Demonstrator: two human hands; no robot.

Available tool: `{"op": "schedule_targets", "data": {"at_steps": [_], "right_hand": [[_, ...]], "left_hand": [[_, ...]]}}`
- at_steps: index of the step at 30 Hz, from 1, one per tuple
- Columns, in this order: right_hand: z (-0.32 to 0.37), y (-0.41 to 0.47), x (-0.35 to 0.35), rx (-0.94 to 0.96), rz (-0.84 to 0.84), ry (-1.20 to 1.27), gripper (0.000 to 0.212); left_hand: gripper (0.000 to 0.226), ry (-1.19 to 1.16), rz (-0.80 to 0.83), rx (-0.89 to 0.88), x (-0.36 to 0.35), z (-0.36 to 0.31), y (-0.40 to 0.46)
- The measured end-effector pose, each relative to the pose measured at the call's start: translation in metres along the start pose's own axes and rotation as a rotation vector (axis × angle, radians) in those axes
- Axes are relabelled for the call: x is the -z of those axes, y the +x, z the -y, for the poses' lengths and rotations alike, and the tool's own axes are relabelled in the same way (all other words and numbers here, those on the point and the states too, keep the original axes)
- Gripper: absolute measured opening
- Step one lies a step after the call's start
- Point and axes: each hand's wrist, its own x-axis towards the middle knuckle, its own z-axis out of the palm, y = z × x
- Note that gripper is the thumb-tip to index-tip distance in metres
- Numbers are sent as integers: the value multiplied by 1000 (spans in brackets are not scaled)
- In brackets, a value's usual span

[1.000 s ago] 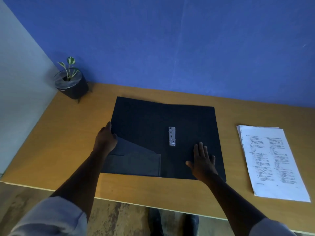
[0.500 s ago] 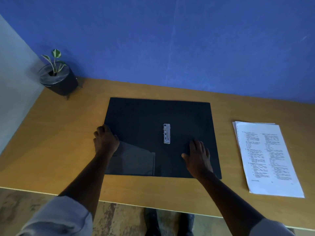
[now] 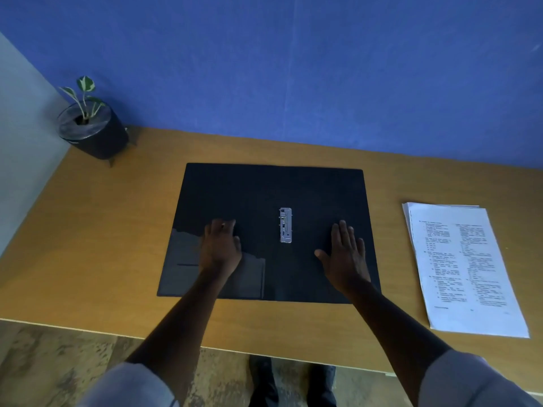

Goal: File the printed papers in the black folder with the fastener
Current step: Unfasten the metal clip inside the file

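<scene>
A wooden surface (image 3: pixel 88 245) is set against a blue wall (image 3: pixel 293 69), with a pale grey wall (image 3: pixel 20 142) closing the corner on the left. A patterned floor (image 3: pixel 44 362) is seen below the near edge of the surface. The black folder (image 3: pixel 264 186) is laid open flat at the middle of the surface, with its metal fastener (image 3: pixel 285 225) exposed along the centre and a grey pocket (image 3: pixel 182 259) on the left panel. The left hand (image 3: pixel 221 248) is rested palm down on the left panel, over the upper edge of the pocket, its fingers (image 3: pixel 226 226) held close together. The right hand (image 3: pixel 343 257) is laid flat on the right panel, its fingers (image 3: pixel 342 233) slightly spread and the thumb held out. Nothing is gripped by either hand. The printed papers (image 3: pixel 464 268) are stacked to the right, apart from the folder. A potted plant (image 3: pixel 91 130) is placed in the far left corner.
</scene>
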Motion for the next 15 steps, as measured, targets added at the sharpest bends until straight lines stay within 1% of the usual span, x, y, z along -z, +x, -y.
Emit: {"op": "schedule_targets", "data": {"at_steps": [4, 7, 10, 15], "right_hand": [[1, 2, -9, 2, -17, -25, 92], [3, 0, -17, -6, -44, -40, 93], [3, 0, -23, -10, -80, -55, 92], [1, 1, -31, -27, -133, -100, 91]], "left_hand": [[38, -194, 64, -49, -9, -20, 4], [39, -254, 124, -64, -14, -32, 6], [46, -287, 154, -75, -21, -45, 7], [65, -304, 190, -43, -29, -54, 7]]}}
